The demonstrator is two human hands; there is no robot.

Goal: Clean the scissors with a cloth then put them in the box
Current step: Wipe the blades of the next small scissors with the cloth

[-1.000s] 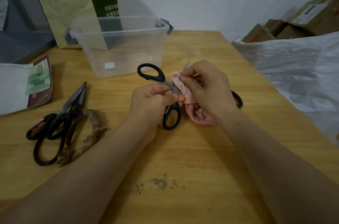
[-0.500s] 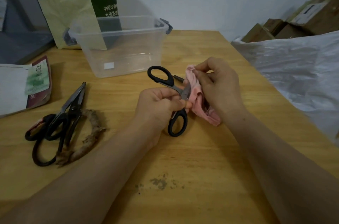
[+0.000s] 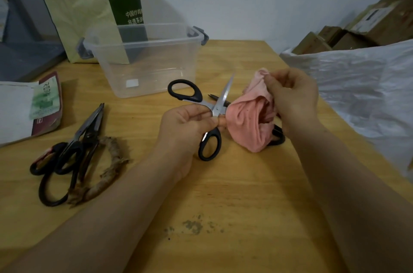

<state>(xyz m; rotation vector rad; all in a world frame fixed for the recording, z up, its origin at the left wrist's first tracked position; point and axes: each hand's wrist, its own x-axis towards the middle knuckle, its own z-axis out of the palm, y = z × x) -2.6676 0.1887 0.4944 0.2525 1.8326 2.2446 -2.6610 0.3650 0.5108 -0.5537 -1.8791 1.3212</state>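
Black-handled steel scissors (image 3: pixel 209 114): held above the wooden table (image 3: pixel 245 194), blades parted, pinched at the pivot by the left hand (image 3: pixel 187 125), fingers clenched there, probably to leave both blades bare for wiping. Crumpled pink cloth (image 3: pixel 252 118): bunched in the right hand (image 3: pixel 292 98), fingers gripping its upper edge, just beside the blades but off them. Clear plastic box with grey latches (image 3: pixel 145 58): open and seemingly empty behind the hands, near enough for the drop-in. Further dark scissors (image 3: pixel 67 154): lying at left, apparently awaiting cleaning.
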